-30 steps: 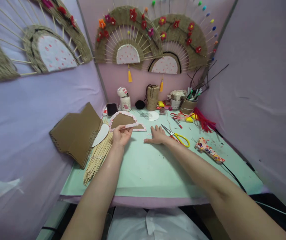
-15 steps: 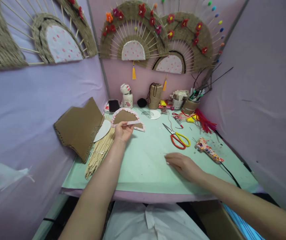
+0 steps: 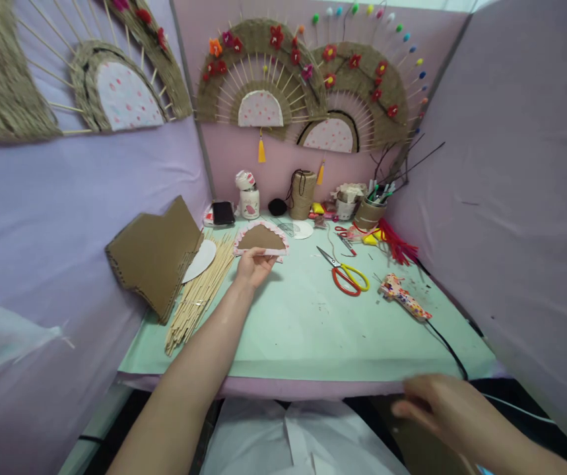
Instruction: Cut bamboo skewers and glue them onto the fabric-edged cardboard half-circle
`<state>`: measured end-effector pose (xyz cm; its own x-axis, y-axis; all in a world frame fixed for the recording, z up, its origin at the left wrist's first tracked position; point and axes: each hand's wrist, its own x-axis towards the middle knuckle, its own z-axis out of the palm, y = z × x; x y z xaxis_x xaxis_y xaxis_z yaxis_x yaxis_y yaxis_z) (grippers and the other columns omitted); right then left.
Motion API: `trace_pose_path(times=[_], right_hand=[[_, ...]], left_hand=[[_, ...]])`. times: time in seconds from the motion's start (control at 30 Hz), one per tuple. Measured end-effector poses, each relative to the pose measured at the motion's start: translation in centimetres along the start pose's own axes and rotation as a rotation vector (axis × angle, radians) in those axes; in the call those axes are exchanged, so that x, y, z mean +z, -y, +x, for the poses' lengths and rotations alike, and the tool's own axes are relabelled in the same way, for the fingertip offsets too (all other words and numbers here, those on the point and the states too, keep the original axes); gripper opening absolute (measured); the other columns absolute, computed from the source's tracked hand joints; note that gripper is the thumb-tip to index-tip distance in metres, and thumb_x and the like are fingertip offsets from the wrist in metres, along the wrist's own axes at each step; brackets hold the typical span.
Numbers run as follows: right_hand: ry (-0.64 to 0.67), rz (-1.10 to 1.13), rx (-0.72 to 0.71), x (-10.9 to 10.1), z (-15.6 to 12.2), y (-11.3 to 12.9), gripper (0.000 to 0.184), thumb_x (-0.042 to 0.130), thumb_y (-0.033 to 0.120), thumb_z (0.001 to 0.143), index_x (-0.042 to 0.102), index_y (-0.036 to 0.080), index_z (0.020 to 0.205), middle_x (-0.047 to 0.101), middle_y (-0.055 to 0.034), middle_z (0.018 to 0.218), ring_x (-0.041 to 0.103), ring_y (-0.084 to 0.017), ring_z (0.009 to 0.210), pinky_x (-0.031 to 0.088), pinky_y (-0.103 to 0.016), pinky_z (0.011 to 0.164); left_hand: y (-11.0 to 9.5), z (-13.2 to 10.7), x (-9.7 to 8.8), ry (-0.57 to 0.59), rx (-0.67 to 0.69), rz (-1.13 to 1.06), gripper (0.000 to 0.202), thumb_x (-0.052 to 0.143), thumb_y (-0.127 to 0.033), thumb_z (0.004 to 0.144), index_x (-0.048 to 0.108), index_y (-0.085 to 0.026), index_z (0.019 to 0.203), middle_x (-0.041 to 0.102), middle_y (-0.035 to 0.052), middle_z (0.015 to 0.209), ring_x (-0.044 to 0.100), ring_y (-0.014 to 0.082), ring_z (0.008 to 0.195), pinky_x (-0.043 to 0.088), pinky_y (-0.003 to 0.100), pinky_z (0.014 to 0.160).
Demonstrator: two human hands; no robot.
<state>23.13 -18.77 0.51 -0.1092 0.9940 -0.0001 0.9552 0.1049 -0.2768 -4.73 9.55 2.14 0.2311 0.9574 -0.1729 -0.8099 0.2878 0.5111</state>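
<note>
Over the tabletop, the left hand pinches a pink-edged cardboard half-disc; right hand blurred, grip unreadable.

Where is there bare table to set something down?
Free: green mat, front-centre, between the bamboo sticks and the glue gun, nearer than the left hand and scissors. Crowded: back edge around the twine spool and pen cup; left edge under cardboard sheets.

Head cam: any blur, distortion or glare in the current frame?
Head view: right hand motion-blurred at the bottom edge; left hand and its pink-edged cardboard semicircle sharp; wide-angle bowing of the purple side wall; soft even light, no glare.
</note>
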Motion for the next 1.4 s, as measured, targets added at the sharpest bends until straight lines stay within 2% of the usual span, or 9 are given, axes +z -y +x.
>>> trace_pose_path(times=[0.07,0.17,0.23,0.43,0.63,0.77,0.9,1.27,1.4], right_hand=[[0.043,0.131,-0.052,-1.8,4.1,2.2,0.026,0.056,0.045,0.081,0.062,0.026,0.065,0.064,-0.0016,0.062,0.058,-0.019,0.058,0.042,-0.031,0.053],[-0.173,0.512,-0.028,-3.1,11.6,5.2,0.023,0.059,0.043,0.078,0.066,0.023,0.088,0.069,-0.0056,0.087,0.062,-0.019,0.075,0.048,-0.032,0.066],[-0.271,0.887,0.071,-2.5,16.6,6.6,0.028,0.065,0.042,0.072,0.065,0.021,0.091,0.068,-0.0076,0.096,0.062,-0.02,0.081,0.05,-0.031,0.066],[-0.308,1.129,0.083,1.4,25.6,7.4,0.039,0.059,0.056,0.072,0.063,0.019,0.084,0.066,-0.003,0.076,0.06,-0.015,0.067,0.05,-0.028,0.06],[-0.349,1.16,0.104,2.1,26.4,4.4,0.04,0.068,0.056,0.063,0.063,0.017,0.073,0.06,0.0013,0.06,0.051,-0.012,0.054,0.043,-0.026,0.055],[-0.302,1.122,0.093,2.1,25.8,3.5,0.036,0.069,0.052,0.063,0.065,0.016,0.07,0.061,0.0011,0.06,0.051,-0.012,0.055,0.041,-0.025,0.056],[-0.276,1.09,0.092,1.9,25.3,3.7,0.041,0.058,0.055,0.074,0.068,0.017,0.082,0.067,-0.0018,0.074,0.057,-0.016,0.067,0.044,-0.026,0.06],[-0.209,0.983,0.171,1.8,24.6,3.9,0.028,0.063,0.042,0.07,0.068,0.015,0.073,0.062,-0.0001,0.062,0.049,-0.012,0.056,0.034,-0.022,0.048],[-0.145,0.974,0.172,2.1,24.5,3.8,0.032,0.061,0.045,0.071,0.069,0.015,0.076,0.061,0.0002,0.06,0.047,-0.011,0.052,0.029,-0.021,0.042]], left_hand=[[0.4,-0.2,0.1,0.011,-0.016,0.02,0.031,0.048,0.003,0.062,0.062,-0.016,0.081,0.07,0.0034,0.08,0.067,0.0162,0.085,0.052,0.032,0.087],[1.1,-0.6,0.3,0.051,-0.046,0.074,0.031,0.052,0.003,0.063,0.063,-0.015,0.085,0.07,0.0032,0.08,0.067,0.0157,0.083,0.051,0.032,0.087],[1.7,-0.8,0.2,0.089,-0.072,0.121,0.029,0.054,0.002,0.063,0.064,-0.015,0.084,0.07,0.0025,0.079,0.067,0.0146,0.08,0.051,0.033,0.089],[2.3,-1.1,-0.1,0.162,-0.129,0.206,0.024,0.06,0.0,0.065,0.065,-0.014,0.084,0.071,0.0039,0.082,0.066,0.0147,0.083,0.049,0.033,0.092],[-0.6,0.0,-0.7,0.194,-0.074,0.305,0.029,0.061,-0.038,0.079,0.068,-0.017,0.099,0.07,0.0079,0.101,0.066,0.0175,0.084,0.053,0.03,0.074],[-0.5,1.0,-1.9,0.085,0.038,0.664,0.025,0.074,-0.03,0.069,0.071,-0.013,0.087,0.07,0.0066,0.081,0.062,0.0146,0.066,0.047,0.024,0.058],[0.8,1.5,-2.6,0.051,0.073,0.752,0.024,0.077,-0.03,0.065,0.072,-0.013,0.081,0.068,0.0031,0.072,0.06,0.0135,0.064,0.043,0.022,0.059],[2.5,0.4,-1.9,0.165,-0.085,1.001,0.027,0.076,-0.034,0.061,0.068,-0.012,0.075,0.053,-0.0038,0.053,0.043,0.0065,0.046,0.028,0.018,0.044],[2.3,0.3,-1.9,0.179,-0.104,1.042,0.027,0.071,-0.039,0.065,0.065,-0.013,0.07,0.053,-0.0029,0.053,0.047,0.0083,0.048,0.034,0.02,0.047]])
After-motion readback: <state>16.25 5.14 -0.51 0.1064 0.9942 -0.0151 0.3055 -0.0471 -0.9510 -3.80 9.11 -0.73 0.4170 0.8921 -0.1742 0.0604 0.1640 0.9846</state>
